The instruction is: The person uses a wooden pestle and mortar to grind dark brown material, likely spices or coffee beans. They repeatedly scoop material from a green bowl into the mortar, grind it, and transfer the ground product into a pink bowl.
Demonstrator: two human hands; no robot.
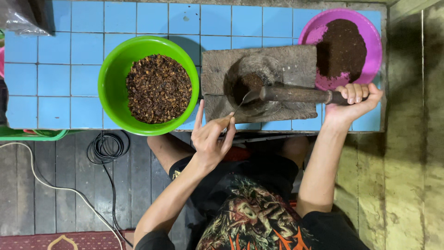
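Observation:
My left hand (211, 138) holds a metal spoon (246, 99) by its handle, the bowl of the spoon reaching into the stone mortar (259, 83). Dark ground material lies in the mortar's hollow. My right hand (352, 102) grips the wooden pestle (298, 94), which lies sideways with its head over the mortar's hollow. A green bowl (112, 78) of coarse brown pieces stands left of the mortar. A pink bowl (373, 41) with dark fine powder stands at the back right.
Everything stands on a blue tiled counter (55, 65). A plastic bag (21, 16) lies at the far left corner. Black and white cables (107, 147) lie on the wooden floor below. A worn wall runs along the right.

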